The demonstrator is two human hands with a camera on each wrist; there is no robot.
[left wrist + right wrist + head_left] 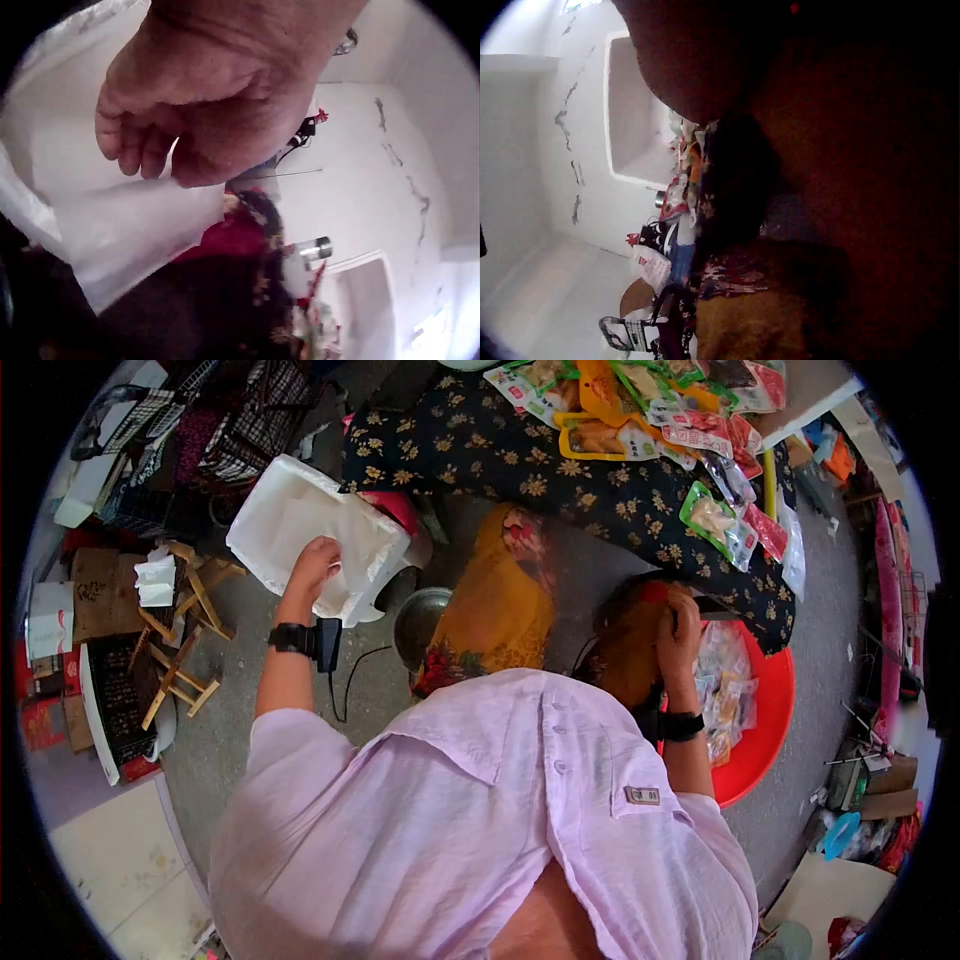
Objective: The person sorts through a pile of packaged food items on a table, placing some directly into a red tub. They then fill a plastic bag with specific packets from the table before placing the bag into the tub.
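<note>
My left hand (316,566) is over the white box (262,510) on the left, near its inner wall. In the left wrist view, the thumb and curled fingers of that hand (202,112) pinch the edge of a thin white plastic liner (135,232), which hangs down from the fingertips. On the right, my right hand (680,632) rests on the knee (630,640) in patterned yellow-brown cloth, fingers loosely bent and holding nothing. Beside it stands a red basin (768,710) with several clear packets (728,685) inside. The right wrist view is mostly dark.
Ahead is a table with a dark floral cloth (480,445), heaped with food packets (610,435) at its right. A metal bowl (420,622) sits on the floor between the box and the left leg. Small wooden stools (185,660) stand at left.
</note>
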